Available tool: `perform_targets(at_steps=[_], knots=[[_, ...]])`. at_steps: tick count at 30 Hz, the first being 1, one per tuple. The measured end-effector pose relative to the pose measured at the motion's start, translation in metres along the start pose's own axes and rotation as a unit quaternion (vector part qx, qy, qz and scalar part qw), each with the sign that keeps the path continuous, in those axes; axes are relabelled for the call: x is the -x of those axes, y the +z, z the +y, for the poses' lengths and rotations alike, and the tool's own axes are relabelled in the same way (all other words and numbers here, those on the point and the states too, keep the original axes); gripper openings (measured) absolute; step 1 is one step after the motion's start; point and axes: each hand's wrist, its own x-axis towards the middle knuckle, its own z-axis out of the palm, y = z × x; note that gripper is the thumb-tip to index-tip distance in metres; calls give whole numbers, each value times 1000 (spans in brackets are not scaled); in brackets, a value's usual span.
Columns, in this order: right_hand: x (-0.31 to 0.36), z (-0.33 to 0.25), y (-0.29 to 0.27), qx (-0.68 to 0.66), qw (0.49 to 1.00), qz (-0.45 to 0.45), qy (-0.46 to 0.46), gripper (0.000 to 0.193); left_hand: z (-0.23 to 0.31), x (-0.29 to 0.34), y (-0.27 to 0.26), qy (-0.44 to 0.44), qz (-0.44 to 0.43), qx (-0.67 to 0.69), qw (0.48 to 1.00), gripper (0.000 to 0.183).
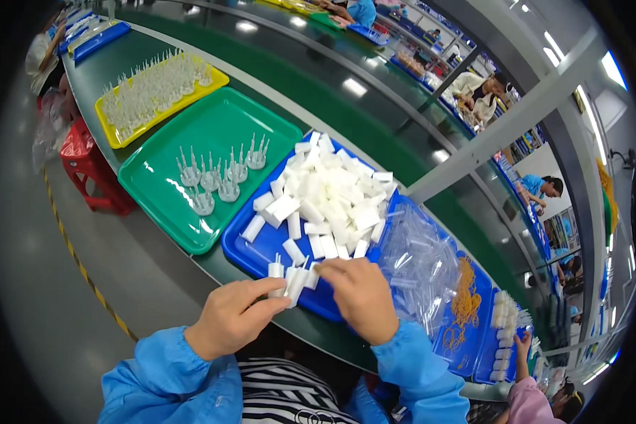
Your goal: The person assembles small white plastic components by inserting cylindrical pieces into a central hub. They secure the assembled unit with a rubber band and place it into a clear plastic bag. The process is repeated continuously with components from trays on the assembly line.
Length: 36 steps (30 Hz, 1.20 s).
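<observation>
My left hand (237,314) pinches a small clear plastic pronged piece with white sleeves (297,284) on some prongs, low over the front edge of a blue tray (242,246). Thin clear tips stick up out of the white sleeves. On its right, my right hand (364,297) has its thumb and fingers drawn together at a white sleeve (312,275); its fingertips are partly hidden, but they appear to touch that sleeve. Beyond both hands a heap of white foam-like sleeves (332,194) fills much of the blue tray.
Left of it, a green tray (155,187) bears several clear pronged pieces (228,189). A yellow tray (215,76) behind is packed with more. To the right lie clear plastic tubes (417,254) and orange rubber bands (466,297). A co-worker's hand (521,351) reaches in at far right.
</observation>
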Motion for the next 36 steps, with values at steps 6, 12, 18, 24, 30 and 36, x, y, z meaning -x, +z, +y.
perform_targets(at_steps=[6,12,18,24,30,36], knots=[[8,14,12,125,980,-150,-37,23,-12,0,26,36,8,38,999,24],[-6,25,24,127,986,-98,-51,29,12,-25,11,16,-2,40,999,17],[-4,9,-4,-18,993,-57,100,44,16,-31,9,20,14,47,999,20],[51,34,-45,-327,867,134,350,37,30,-40,38,117,-123,88,982,35],[70,7,-49,-522,737,221,367,28,61,-47,41,164,-194,117,960,41],[101,10,-57,-500,777,201,325,27,67,-65,66,205,-254,97,940,35]])
